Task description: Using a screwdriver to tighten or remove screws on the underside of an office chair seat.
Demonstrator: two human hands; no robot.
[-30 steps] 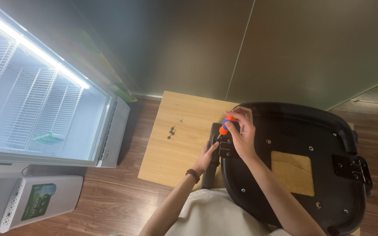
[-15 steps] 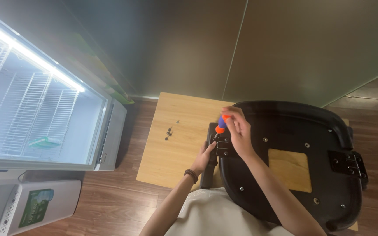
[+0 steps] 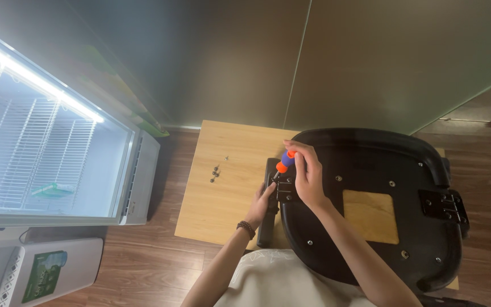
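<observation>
Little has moved since the earlier pictures: both hands stay at the same bracket, and the view has only drifted slightly. Largest is the lit cooler [image 3: 46,142] at the left, its wire shelves bright. Next, the black chair seat [image 3: 370,170] lies upside down on the wooden surface [image 3: 228,199], hanging over its near edge. A black armrest [image 3: 267,227] lies along the seat's left rim, and the left hand [image 3: 261,202] rests on it, fingers loosely curled. The right hand [image 3: 308,173] is closed round an orange and blue screwdriver [image 3: 284,162], tip down at the bracket [image 3: 282,187]. Fastening looks to be the step in hand; steady downward pressure seems called for. Spare screws [image 3: 215,172] lie apart on the surface.
</observation>
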